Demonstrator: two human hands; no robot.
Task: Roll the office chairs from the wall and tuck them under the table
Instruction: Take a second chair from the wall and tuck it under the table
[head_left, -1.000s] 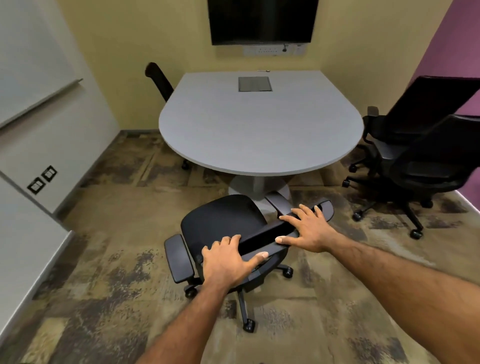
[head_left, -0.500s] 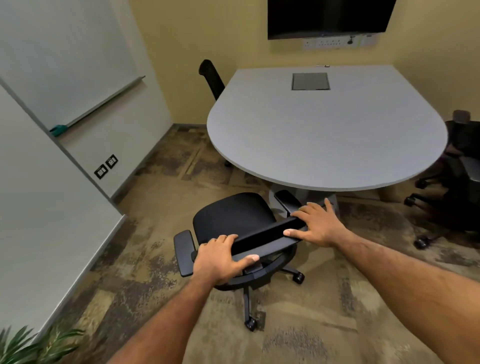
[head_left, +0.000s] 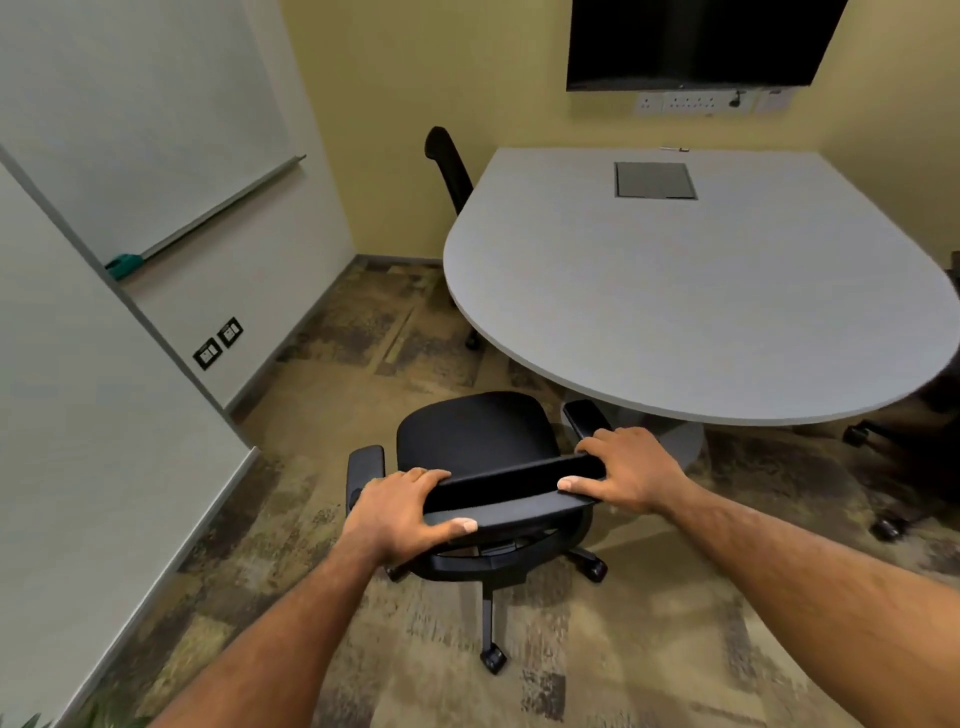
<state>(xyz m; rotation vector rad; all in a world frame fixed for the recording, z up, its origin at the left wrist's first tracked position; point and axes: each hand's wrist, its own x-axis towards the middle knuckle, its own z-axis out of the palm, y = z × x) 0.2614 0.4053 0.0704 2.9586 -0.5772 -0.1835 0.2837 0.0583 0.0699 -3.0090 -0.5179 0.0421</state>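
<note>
A black office chair (head_left: 472, 436) on castors stands in front of me, its seat facing the grey table (head_left: 675, 291). My left hand (head_left: 400, 514) grips the left end of the chair's backrest top. My right hand (head_left: 628, 467) grips the right end. The chair's right armrest sits just under the table's rounded near edge; the seat is still outside it. A second black chair (head_left: 449, 166) is tucked at the table's far left side, only its backrest showing.
A white wall with a whiteboard tray (head_left: 208, 218) and wall sockets (head_left: 218, 343) runs along the left. A dark screen (head_left: 696, 41) hangs on the far wall. Part of another black chair (head_left: 904, 467) shows at the right edge. Patterned carpet lies between wall and table.
The view has swung left, so the table and the chairs on the right slid rightwards. The held chair has rolled closer to the table edge. Both hands keep their grip.
</note>
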